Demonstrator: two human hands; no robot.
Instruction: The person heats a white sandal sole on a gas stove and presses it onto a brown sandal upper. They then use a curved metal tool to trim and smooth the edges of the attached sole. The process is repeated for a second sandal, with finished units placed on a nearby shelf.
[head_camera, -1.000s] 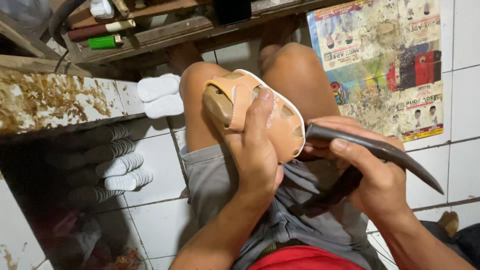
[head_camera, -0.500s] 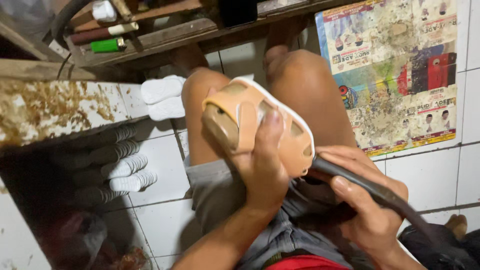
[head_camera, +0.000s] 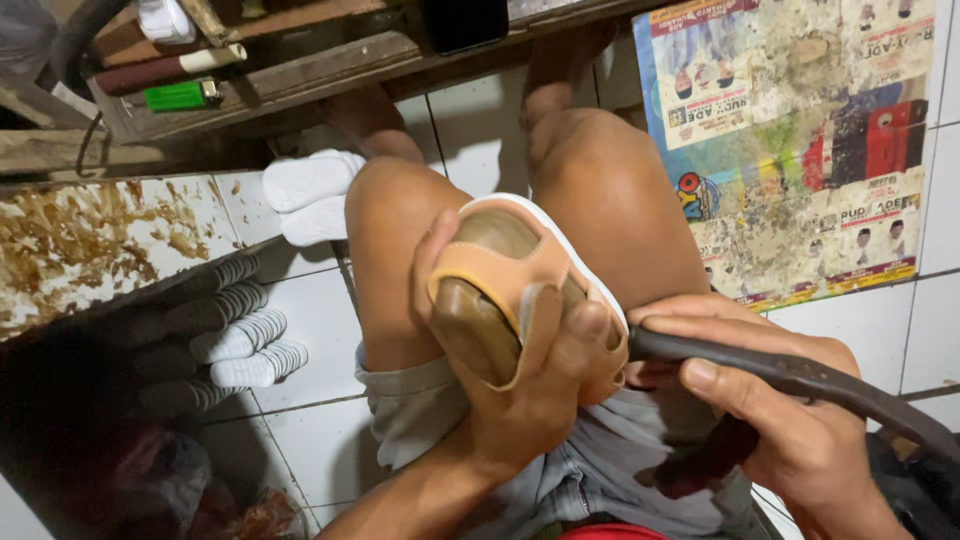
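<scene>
At the centre of the frame the left hand (head_camera: 540, 390) wraps around a tan leather sandal on a brown wooden shoe last with a white sole edge (head_camera: 520, 290), thumb on its left side and fingers curled over the strap, pressing it against the bare knees (head_camera: 600, 190). At lower right the right hand (head_camera: 790, 420) closes its fingers around a dark curved tool handle (head_camera: 800, 375), whose tip touches the sandal's right edge. Grey shorts (head_camera: 430, 410) lie beneath. At left, stacked white ribbed soles (head_camera: 250, 330) sit under a stained tile ledge (head_camera: 90, 240). A green lighter (head_camera: 180, 95) rests on the wooden shelf (head_camera: 300, 60) at upper left; a worn colourful poster (head_camera: 800, 140) covers the wall at upper right.
</scene>
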